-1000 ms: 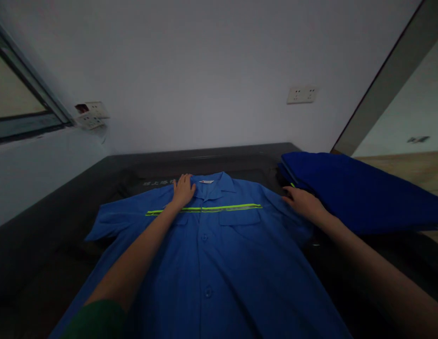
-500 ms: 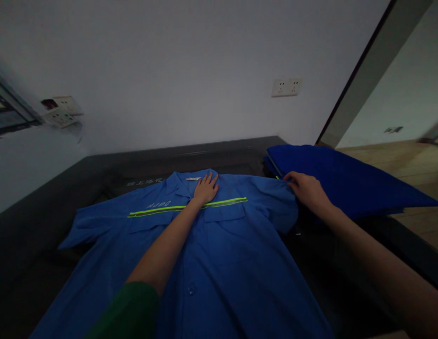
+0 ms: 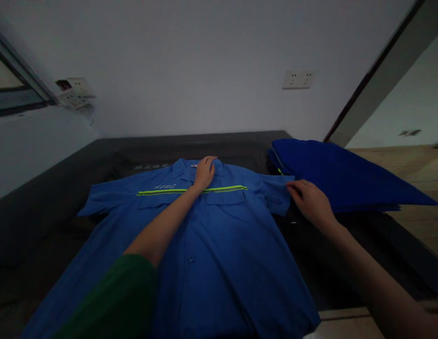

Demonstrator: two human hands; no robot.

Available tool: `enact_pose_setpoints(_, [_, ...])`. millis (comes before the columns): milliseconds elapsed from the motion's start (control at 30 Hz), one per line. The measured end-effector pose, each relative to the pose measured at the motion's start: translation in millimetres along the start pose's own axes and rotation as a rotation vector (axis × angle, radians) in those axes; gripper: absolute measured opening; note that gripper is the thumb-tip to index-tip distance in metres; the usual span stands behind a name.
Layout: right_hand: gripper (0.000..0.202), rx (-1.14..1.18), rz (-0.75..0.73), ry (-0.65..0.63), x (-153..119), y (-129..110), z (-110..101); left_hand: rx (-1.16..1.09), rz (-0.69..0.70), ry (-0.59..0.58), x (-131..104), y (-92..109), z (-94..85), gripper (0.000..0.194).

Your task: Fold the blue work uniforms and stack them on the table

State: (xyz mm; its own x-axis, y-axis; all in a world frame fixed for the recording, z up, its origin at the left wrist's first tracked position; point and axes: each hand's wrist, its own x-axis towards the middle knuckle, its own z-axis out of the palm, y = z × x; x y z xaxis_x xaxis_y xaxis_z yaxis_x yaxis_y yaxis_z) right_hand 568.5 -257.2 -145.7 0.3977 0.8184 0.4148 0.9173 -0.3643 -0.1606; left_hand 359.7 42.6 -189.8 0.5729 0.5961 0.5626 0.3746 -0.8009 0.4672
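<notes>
A blue short-sleeved work shirt (image 3: 236, 245) lies spread front side up, with a yellow-green stripe across the chest, buttons down the front and a pale label in the collar. My left hand (image 3: 205, 173) rests at the collar, fingers stretched and only slightly bent, with the forearm crossing the chest. At the cuff of the sleeve on the right, my right hand (image 3: 310, 200) pinches the fabric edge between thumb and fingers. Just behind that hand sits a stack of folded darker blue cloth (image 3: 340, 174).
A dark, raised-edged surface (image 3: 190, 139) supports the shirt and stack, and pale lettering shows on it behind the collar. Behind it stands a white wall with sockets (image 3: 299, 79). Wooden floor (image 3: 409, 165) shows at the right.
The view has shifted slightly. My left hand has gone from lying flat with spread fingers to having them closer together at the collar. The right sleeve lies flatter, its cuff straighter.
</notes>
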Motion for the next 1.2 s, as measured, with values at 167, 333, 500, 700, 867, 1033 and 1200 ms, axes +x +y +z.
enact_pose_setpoints(167, [0.03, 0.074, 0.099, -0.138, -32, 5, 22, -0.05, -0.252, -0.25, -40, 21, -81.0, 0.036])
enact_pose_setpoints(333, [0.048, 0.116, 0.174, -0.206, -23, 3, 39, -0.078, -0.577, -0.813, -141, 69, -162.4, 0.066])
enact_pose_setpoints(500, [0.06, 0.047, 0.255, -0.213, -7, -11, 49, -0.217, -0.597, -0.797, -223, 125, -183.8, 0.083])
enact_pose_setpoints(700, [0.052, 0.057, 0.248, -0.063, 4, -8, 68, -0.101, -0.651, -0.689, -264, 147, -181.3, 0.074])
enact_pose_setpoints(867, [0.051, 0.221, 0.257, 0.074, 6, 10, 85, 0.003, -0.695, -0.678, -298, 164, -183.8, 0.078])
enact_pose_setpoints(1033, [0.041, 0.413, 0.229, 0.04, 14, 23, 94, -0.231, -0.717, -0.474, -335, 169, -167.6, 0.087])
enact_pose_setpoints(1200, [0.035, 0.474, 0.225, 0.127, 18, 25, 97, -0.643, -0.766, -0.209, -362, 164, -134.2, 0.093])
